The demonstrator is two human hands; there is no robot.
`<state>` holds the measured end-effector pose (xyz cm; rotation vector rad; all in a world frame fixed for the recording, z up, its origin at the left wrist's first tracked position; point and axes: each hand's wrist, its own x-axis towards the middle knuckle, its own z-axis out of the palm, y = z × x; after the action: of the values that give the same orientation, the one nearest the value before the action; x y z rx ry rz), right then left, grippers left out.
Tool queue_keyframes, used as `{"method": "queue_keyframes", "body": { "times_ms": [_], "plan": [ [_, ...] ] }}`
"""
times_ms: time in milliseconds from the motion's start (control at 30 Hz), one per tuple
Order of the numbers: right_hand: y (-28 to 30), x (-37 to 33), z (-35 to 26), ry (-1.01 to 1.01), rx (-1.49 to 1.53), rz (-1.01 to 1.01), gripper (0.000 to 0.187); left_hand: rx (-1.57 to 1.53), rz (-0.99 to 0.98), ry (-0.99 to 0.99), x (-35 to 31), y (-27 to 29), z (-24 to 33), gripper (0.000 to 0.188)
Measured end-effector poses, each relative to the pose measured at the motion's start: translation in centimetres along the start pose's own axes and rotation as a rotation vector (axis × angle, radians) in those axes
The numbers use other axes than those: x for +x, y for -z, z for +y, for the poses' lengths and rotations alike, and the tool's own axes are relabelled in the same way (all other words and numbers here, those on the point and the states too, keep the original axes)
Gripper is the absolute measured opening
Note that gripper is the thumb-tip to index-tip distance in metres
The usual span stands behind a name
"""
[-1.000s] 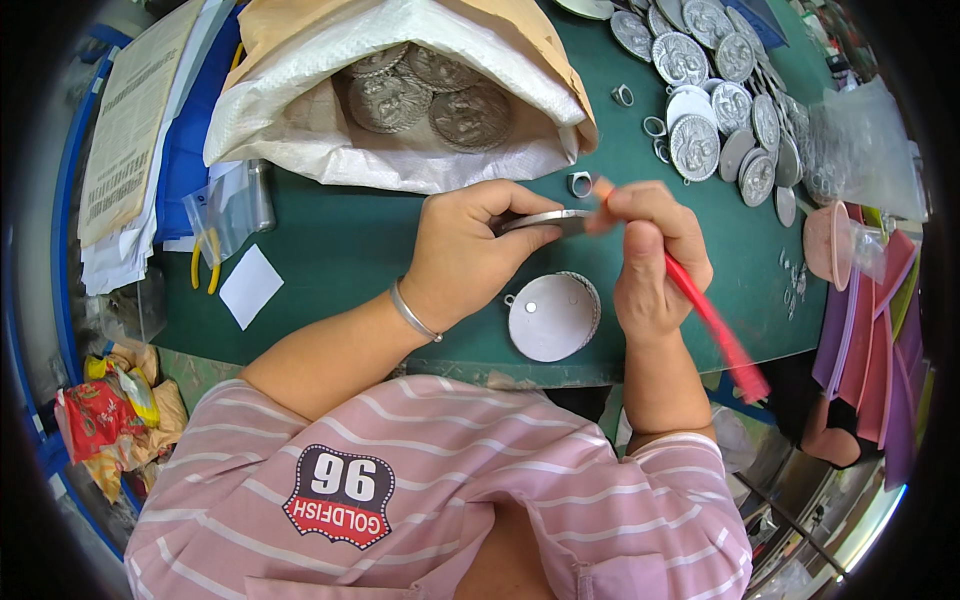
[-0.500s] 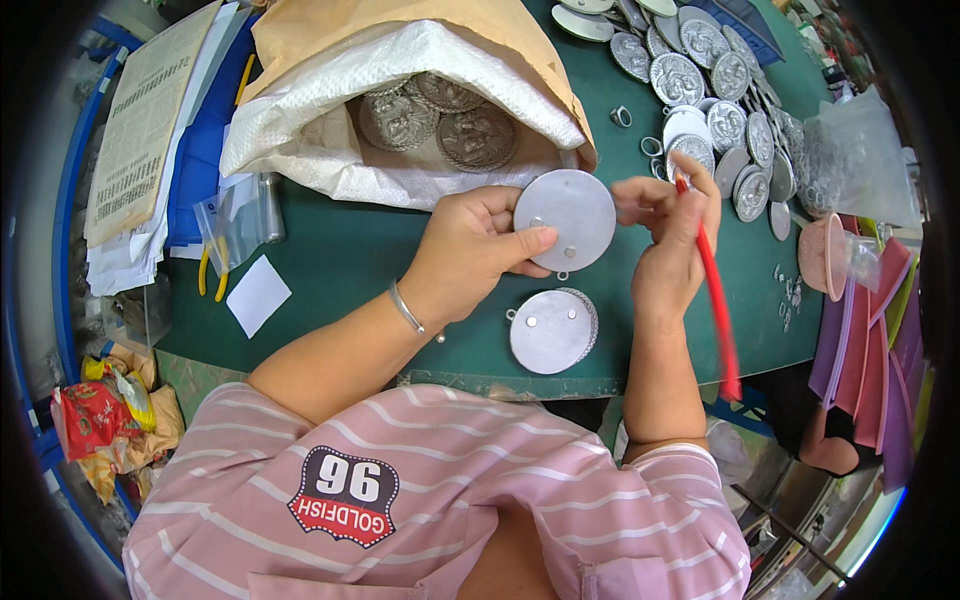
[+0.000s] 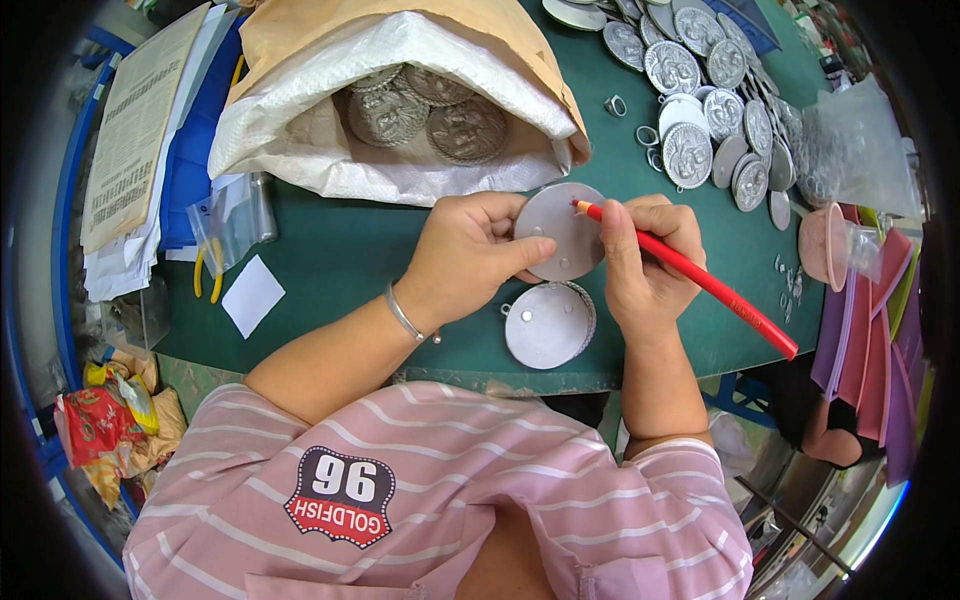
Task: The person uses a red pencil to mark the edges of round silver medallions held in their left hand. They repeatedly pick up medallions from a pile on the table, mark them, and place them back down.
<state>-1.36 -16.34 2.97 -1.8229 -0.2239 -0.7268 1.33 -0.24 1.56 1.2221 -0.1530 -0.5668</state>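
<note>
My left hand point(image 3: 478, 240) grips a round grey metal medallion point(image 3: 560, 245) by its left edge, thumb on the smooth face, which has small round studs. Pinched in my right hand point(image 3: 655, 255) is a red pencil point(image 3: 715, 285). Its pale tip meets the upper part of the medallion's face. Just below, on the green table, lies a second medallion point(image 3: 548, 335) with a small loop and two round studs on its upturned face. The fingers behind the held medallion are partly hidden.
Beyond my hands, a white-lined sack point(image 3: 330, 180) holds several embossed medallions point(image 3: 467, 130). More medallions point(image 3: 685, 155) are heaped at the far right, near metal rings point(image 3: 615, 106). A pink cup point(image 3: 822, 248) stands at the right; white paper point(image 3: 253, 296) lies left.
My right hand has turned the red pencil and brought its tip onto the held medallion, which has shifted slightly down. The view has moved a little.
</note>
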Motion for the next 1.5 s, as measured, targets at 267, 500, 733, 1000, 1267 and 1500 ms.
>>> {"method": "queue_keyframes", "body": {
  "times_ms": [267, 500, 733, 1000, 1267, 1500],
  "plan": [
    [0.6, 0.2, 0.6, -0.028, 0.139, 0.198, 0.012, 0.08, 0.054, -0.157, -0.2, -0.3, -0.3, 0.016],
    [0.8, 0.8, 0.7, 0.148, 0.05, -0.051, 0.018, 0.487, 0.147, -0.44, -0.3, -0.2, 0.0, 0.018],
    [0.3, 0.5, 0.9, 0.14, 0.115, -0.288, 0.032, 0.702, 0.201, -0.8, 0.2, 0.3, 0.2, 0.013],
    [1.3, 0.6, 1.1, -0.18, 0.562, -0.099, 0.037, 0.435, 0.166, -0.439, 0.3, 0.2, -0.4, 0.019],
    [1.7, 1.2, 1.0, -0.253, 0.439, -0.094, 0.036, 0.24, 0.16, -0.364, -0.2, 0.0, -0.2, 0.017],
    [0.9, 1.3, 0.3, -0.307, 0.205, -0.055, 0.017, 0.145, 0.045, -0.157, 0.2, 0.4, -0.8, 0.02]
  ]
}}
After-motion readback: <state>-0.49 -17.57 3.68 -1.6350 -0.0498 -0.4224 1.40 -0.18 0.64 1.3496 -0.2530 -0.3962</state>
